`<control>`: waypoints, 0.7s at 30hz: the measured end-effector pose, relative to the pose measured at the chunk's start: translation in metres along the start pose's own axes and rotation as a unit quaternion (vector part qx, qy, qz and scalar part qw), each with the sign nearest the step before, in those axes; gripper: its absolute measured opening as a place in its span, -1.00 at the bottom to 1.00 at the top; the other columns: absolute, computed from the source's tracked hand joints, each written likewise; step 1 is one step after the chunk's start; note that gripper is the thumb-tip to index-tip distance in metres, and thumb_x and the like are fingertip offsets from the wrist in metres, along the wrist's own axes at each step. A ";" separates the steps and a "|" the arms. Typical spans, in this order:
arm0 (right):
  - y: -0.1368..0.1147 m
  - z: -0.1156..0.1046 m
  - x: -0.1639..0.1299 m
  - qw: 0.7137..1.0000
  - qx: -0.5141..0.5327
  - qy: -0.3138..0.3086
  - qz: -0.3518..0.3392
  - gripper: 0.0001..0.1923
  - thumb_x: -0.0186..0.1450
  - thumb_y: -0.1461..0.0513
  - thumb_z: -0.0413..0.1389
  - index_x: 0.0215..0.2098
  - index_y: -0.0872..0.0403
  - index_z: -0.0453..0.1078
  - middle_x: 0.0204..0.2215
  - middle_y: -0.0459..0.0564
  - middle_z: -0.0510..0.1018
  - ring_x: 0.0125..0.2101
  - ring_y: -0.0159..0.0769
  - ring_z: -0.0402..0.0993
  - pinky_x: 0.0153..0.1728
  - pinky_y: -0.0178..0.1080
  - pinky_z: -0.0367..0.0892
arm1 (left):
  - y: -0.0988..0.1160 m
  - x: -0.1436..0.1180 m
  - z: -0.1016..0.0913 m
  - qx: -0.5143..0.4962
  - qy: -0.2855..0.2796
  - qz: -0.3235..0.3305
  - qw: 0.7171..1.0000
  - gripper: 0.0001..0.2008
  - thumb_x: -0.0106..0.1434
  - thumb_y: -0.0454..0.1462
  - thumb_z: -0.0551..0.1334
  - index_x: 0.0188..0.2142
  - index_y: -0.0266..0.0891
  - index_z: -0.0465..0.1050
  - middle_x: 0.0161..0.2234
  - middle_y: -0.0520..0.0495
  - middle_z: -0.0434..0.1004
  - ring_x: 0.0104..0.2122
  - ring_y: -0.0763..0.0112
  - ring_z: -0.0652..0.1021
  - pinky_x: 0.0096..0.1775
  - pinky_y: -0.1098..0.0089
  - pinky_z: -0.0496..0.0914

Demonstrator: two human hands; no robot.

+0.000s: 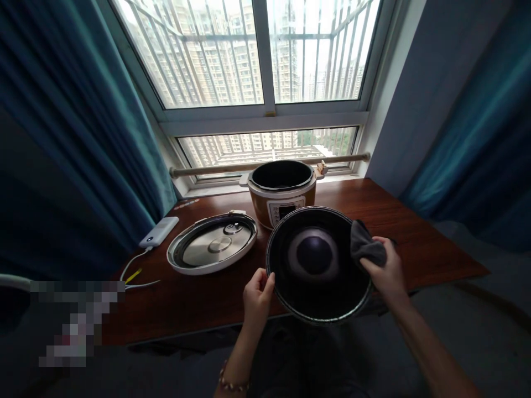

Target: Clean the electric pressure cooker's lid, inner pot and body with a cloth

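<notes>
A dark, round inner pot (315, 296) is held up over the table's front edge, tilted so that its inside faces me. My left hand (258, 296) grips the pot's left rim between thumb and fingers. At the opposite rim, my right hand (384, 265) is closed on a grey cloth (367, 243), which touches the pot's edge. Behind the pot stands an electric pressure cooker (261, 207) with its top uncovered and its control panel partly hidden by the pot. Its lid (219, 249) lies to the left, metal inner side up.
A white power bank (160, 232) with a white cable (135, 257) sits at the left of the brown wooden table (431, 243). A horizontal rail (215, 170) runs along the window behind the cooker. Blue curtains (78, 121) hang on both sides.
</notes>
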State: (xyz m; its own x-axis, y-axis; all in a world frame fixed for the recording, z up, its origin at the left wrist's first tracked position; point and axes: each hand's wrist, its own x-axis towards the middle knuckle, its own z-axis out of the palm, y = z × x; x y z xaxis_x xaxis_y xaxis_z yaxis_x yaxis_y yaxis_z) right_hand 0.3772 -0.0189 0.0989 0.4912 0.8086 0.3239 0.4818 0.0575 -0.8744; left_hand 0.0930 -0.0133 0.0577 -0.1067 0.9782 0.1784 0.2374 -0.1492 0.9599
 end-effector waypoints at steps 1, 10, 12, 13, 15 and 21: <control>-0.003 -0.006 -0.007 0.999 -0.015 0.040 -0.023 -0.54 -0.05 0.21 0.16 -0.17 0.09 0.22 -0.36 -0.07 0.38 -0.41 -0.31 0.35 -0.36 -0.26 0.28 | -0.001 0.001 0.004 0.029 -0.007 0.009 1.000 -0.71 0.17 -0.13 0.14 -0.58 -0.21 0.16 -0.62 0.13 0.07 -0.58 0.51 0.15 -0.51 0.48 0.05; -0.006 -0.021 -0.050 0.917 -0.128 0.251 -0.283 -0.59 0.02 0.26 0.22 -0.16 0.05 0.25 -0.35 -0.03 0.42 -0.36 -0.24 0.41 -0.31 -0.19 0.34 | 0.022 0.020 0.033 0.129 -0.010 0.014 0.992 -0.81 0.07 -0.12 0.25 -0.44 -0.19 0.43 -0.59 0.03 0.38 -0.56 0.39 0.37 -0.49 0.45 0.12; -0.001 -0.021 -0.055 0.905 -0.156 0.249 -0.309 -0.57 0.03 0.27 0.21 -0.14 0.02 0.23 -0.34 -0.01 0.42 -0.35 -0.20 0.43 -0.30 -0.15 0.36 | 0.047 0.011 0.038 0.066 -0.037 0.005 0.997 -0.80 0.05 -0.13 0.28 -0.40 -0.21 0.47 -0.55 -0.03 0.46 -0.52 0.35 0.43 -0.46 0.43 0.20; 0.001 -0.020 -0.057 0.903 -0.167 0.240 -0.315 -0.57 0.04 0.27 0.21 -0.14 0.01 0.22 -0.34 0.00 0.42 -0.34 -0.19 0.43 -0.30 -0.13 0.37 | 0.062 0.007 0.042 0.004 -0.081 0.000 0.997 -0.79 0.06 -0.13 0.27 -0.38 -0.22 0.48 -0.49 -0.07 0.50 -0.48 0.33 0.47 -0.42 0.42 0.26; 0.004 -0.018 -0.060 0.904 -0.171 0.206 -0.332 -0.60 0.05 0.27 0.20 -0.15 -0.01 0.21 -0.34 0.01 0.41 -0.35 -0.19 0.43 -0.33 -0.12 0.39 | 0.091 -0.002 0.054 -0.178 -0.168 -0.035 0.969 -0.68 0.07 -0.15 0.28 -0.19 -0.25 0.46 -0.27 -0.17 0.55 -0.27 0.27 0.52 -0.23 0.37 0.34; 0.005 -0.005 -0.071 0.874 -0.166 0.124 -0.439 -0.60 0.10 0.32 0.10 -0.09 -0.01 0.19 -0.36 -0.03 0.40 -0.35 -0.25 0.41 -0.36 -0.18 0.39 | 0.140 -0.007 0.088 -0.457 -0.153 -0.129 0.867 -0.69 0.06 -0.24 0.30 -0.19 -0.32 0.44 -0.23 -0.19 0.54 -0.28 0.29 0.55 -0.18 0.31 0.41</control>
State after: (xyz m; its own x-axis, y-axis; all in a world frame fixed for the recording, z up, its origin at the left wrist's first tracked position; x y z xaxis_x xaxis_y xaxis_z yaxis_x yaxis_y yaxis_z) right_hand 0.3487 -0.0788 0.0740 -0.0520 0.3844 0.9217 0.9160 0.3860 -0.1093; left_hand 0.2119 -0.0284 0.1720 0.2525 0.9676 0.0019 -0.6353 0.1643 0.7546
